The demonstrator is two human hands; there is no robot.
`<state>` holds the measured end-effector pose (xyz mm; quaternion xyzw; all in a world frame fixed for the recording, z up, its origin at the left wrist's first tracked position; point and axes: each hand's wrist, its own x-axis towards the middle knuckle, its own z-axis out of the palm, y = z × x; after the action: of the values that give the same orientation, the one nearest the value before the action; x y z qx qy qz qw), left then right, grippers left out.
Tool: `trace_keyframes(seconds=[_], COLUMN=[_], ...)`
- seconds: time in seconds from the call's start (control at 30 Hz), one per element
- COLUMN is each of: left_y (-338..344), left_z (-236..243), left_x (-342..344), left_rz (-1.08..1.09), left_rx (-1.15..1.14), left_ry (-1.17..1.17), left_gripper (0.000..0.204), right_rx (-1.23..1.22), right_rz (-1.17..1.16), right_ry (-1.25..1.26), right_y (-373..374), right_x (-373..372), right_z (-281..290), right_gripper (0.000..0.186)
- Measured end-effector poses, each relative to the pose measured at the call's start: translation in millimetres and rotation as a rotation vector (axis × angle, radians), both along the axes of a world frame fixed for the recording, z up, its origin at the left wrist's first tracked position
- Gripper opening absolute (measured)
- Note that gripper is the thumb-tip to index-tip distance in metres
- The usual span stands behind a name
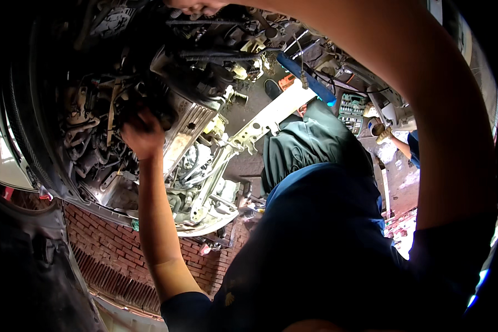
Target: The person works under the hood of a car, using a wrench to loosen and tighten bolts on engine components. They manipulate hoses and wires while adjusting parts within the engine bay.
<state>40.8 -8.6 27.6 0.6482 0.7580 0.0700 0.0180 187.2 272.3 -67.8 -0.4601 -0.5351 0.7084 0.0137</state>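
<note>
My left hand (pixel 143 131) reaches into the dark engine bay (pixel 94 124), its fingers curled among hoses and metal parts, on something I cannot make out. It is just left of a ribbed metal part (pixel 182 133). My right hand (pixel 196 6) is at the top edge, partly cut off, fingers bent over dark engine parts; what they hold is hidden. My right arm arches down the right side. A pale metal crossbar (pixel 260 122) runs diagonally in front of my body, with a blue strip (pixel 315 83) beyond its upper end.
A co-worker's gloved hand (pixel 384 135) at the right holds a small cylindrical object (pixel 377 127). An open green tool case (pixel 350 113) lies on the floor near an orange object (pixel 286 81). Brick paving (pixel 110 243) shows below the car, beside a dark panel (pixel 27 265).
</note>
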Motion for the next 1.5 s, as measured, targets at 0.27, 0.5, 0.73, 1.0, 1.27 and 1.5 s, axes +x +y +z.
trace_keyframes(seconds=[0.27, 0.5, 0.73, 1.0, 1.27, 1.5], left_y=[-5.8, -1.9, 0.7, 10.6, 2.5, -0.3], left_z=[-1.3, -6.6, -8.1, -4.8, -0.8, -4.5], left_x=[-9.1, -9.1, -4.9, 10.5, -0.7, -1.3], left_rz=[-0.007, -0.135, -0.11, -0.037, -0.042, -0.011], left_rx=[-0.002, 0.154, 0.148, 0.073, 0.098, 0.065], left_ry=[0.004, 0.053, 0.028, -0.049, -0.012, -0.016], left_gripper=[0.035, 0.031, 0.031, 0.038, 0.039, 0.037], right_rx=[0.296, 0.547, 0.334, 0.042, 0.406, 0.317], right_rz=[-0.022, -0.007, -0.318, 0.015, -0.114, 0.039], right_ry=[-0.084, -0.128, 0.07, 0.056, -0.028, -0.034], right_y=[-26.2, -29.8, -28.6, 3.7, -46.8, -23.3], right_x=[35.0, 47.7, 28.8, 32.3, 41.3, 32.2], right_z=[42.3, 31.2, 21.2, -7.4, 47.3, 29.8], right_gripper=[0.03, 0.034, 0.028, 0.018, 0.033, 0.031])
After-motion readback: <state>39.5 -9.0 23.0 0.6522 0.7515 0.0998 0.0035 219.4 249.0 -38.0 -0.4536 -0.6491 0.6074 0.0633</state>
